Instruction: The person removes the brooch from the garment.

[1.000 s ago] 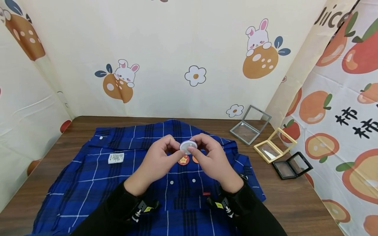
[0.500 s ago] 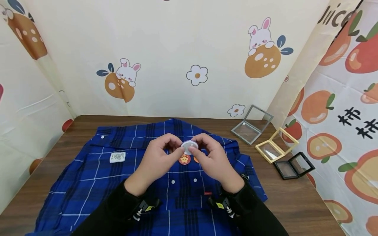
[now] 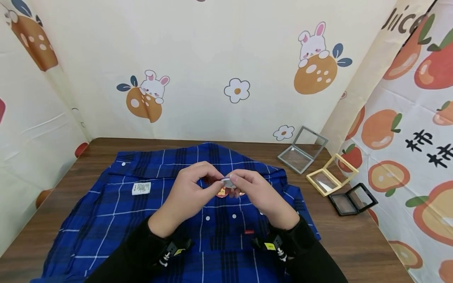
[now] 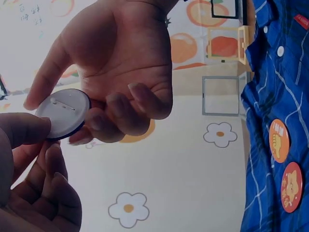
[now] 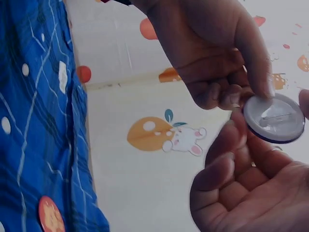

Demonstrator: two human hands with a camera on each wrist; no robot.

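At the near edge: two black sleeves (image 3: 129,253), a small device with a yellow label at each wrist. Under them, blue plaid shirt (image 3: 113,224) spread over the wood-look table (image 3: 368,247). Small red tag (image 3: 249,232) on the shirt between the wrists, a pair of white buttons (image 3: 207,218) just past it.

Next out, left hand (image 3: 187,192) and right hand (image 3: 265,198), nearly meeting above the shirt. Both grasping: each pinches the rim of one round badge (image 4: 65,118) between thumb and fingers, from opposite sides. Badge is held up off the cloth, tilted. Wrist views show its pale back with a pin across it, dark blue edge underneath. Can't tell if the pin is latched.

Just beyond/below the hands, on the shirt: red badge (image 4: 291,187) with a yellow star figure, orange badge (image 4: 279,140) next to it. White label (image 3: 141,188) off to the left.

Far right of table, all three hinged and propped open: black frame (image 3: 343,204), yellow frame (image 3: 323,173), then grey frame (image 3: 295,159). Behind everything, printed backdrop (image 3: 198,51), rabbits and flowers.
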